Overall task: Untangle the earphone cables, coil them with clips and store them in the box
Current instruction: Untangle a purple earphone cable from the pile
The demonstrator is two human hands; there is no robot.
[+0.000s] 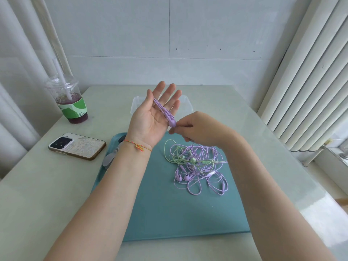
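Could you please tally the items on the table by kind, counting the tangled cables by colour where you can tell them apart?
Cup: 1
Phone: 1
Clear box: 1
Teal mat: 1
Purple cable held across the left hand and pinched by the right hand: 1
Tangle: purple and green cables, separate count unclear, taken as 1
Grey clips by the mat's left edge: partly hidden, taken as 1 group
Total: 7

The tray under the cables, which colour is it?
The tray is teal blue, seen in the head view.

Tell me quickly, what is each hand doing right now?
Left hand: open, palm up, purple earphone cable lying across it.
Right hand: pinching that cable's lower end.
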